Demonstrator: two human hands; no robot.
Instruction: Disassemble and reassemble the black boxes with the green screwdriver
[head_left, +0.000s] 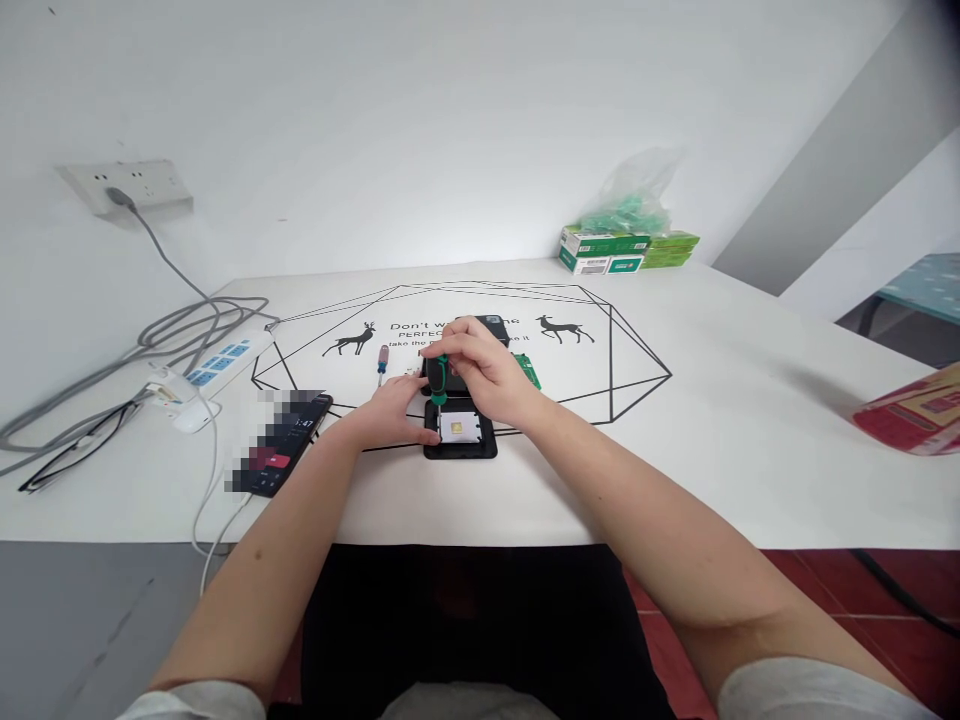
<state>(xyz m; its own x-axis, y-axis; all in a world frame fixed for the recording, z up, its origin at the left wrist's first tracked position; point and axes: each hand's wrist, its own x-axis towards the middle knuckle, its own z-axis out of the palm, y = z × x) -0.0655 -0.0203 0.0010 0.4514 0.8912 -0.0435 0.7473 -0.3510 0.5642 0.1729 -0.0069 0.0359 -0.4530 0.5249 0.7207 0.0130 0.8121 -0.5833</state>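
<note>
In the head view my right hand (486,372) is closed round the handle of a green-and-black screwdriver (437,382), held upright. It stands over the upper left corner of a white panel with a small yellow square (459,428). That panel sits in a flat black casing (484,450). My left hand (391,410) is at the casing's left side, thumb and fingers spread, the thumb touching by the panel's lower left corner. Behind the casing lies another black part (469,382), partly hidden by my right hand. The screwdriver's tip is too small to make out.
Near my left hand lies a second screwdriver (383,365). A green circuit board (529,370) and a black phone-like object (491,328) are beyond my right hand. Leftward are a phone (289,450), power strip (225,375) and cables. Boxes (607,250) stand by the wall; a red package (915,415) lies right.
</note>
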